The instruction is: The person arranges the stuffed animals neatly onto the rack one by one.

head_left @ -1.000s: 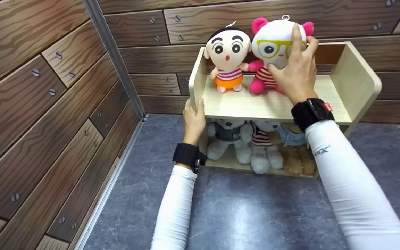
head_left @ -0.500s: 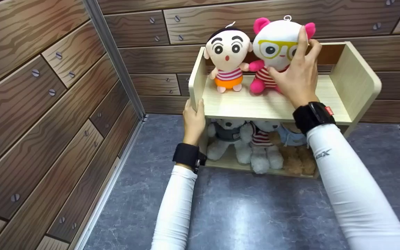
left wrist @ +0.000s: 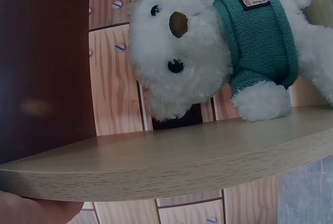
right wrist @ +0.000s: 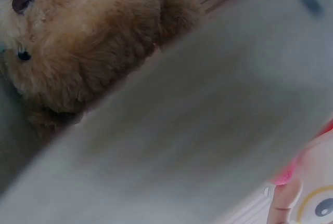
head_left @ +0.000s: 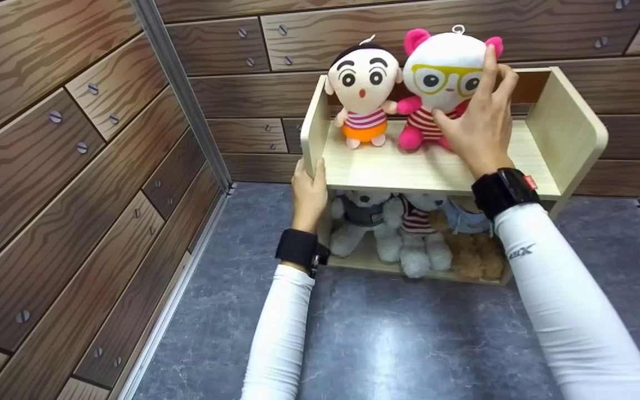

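Observation:
A white plush panda [head_left: 446, 55] with pink ears and yellow glasses sits on the upper board of a pale wooden shelf [head_left: 403, 169]. My right hand [head_left: 482, 125] is at the panda's side, its fingers spread. The index finger is nearly straight beside the pink ear, and the thumb is in front of the lower body. My left hand [head_left: 310, 189] grips the shelf's left side panel; in the left wrist view the hand [left wrist: 39, 209] shows at the panel's edge. Left of the panda sits a boy doll [head_left: 363, 94] in a striped top and orange shorts.
On the lower level sit a white bear in a dark green sweater [left wrist: 263, 31], a grey-white plush [head_left: 423, 244] in red stripes, and a brown bear [right wrist: 88, 31]. Wood-patterned walls [head_left: 75, 166] stand left and behind. Grey floor [head_left: 386, 333] lies in front.
My right hand has slid right across the panda's face, uncovering its second eye and glasses. The panda's head shifted slightly right, then back. The left hand has stayed on the panel.

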